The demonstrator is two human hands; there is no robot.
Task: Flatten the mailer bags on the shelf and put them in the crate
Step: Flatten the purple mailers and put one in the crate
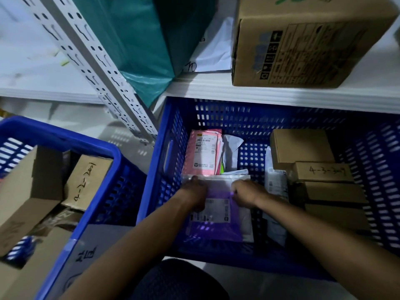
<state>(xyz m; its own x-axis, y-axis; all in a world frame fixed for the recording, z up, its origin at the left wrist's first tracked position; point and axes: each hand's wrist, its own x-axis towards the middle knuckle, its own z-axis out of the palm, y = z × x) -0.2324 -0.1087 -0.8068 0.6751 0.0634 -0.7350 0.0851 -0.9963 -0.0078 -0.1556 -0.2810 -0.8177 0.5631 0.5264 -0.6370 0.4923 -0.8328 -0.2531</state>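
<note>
A purple mailer bag (216, 226) with a white label lies on a white mailer inside the blue crate (216, 113), near its front left. My left hand (194, 192) rests on the bag's upper left, fingers reaching its clear top edge. My right hand (243, 192) pinches the bag's upper right edge. Pink mailers (203, 152) stand stacked at the crate's back left. A green mailer bag (138, 46) and a white one (213, 50) sit on the shelf (259, 94) above.
Several brown boxes (320, 176) fill the crate's right side. A large cardboard box (303, 40) stands on the shelf. A second blue crate (65, 137) with boxes is at left, beside a perforated shelf post (104, 68).
</note>
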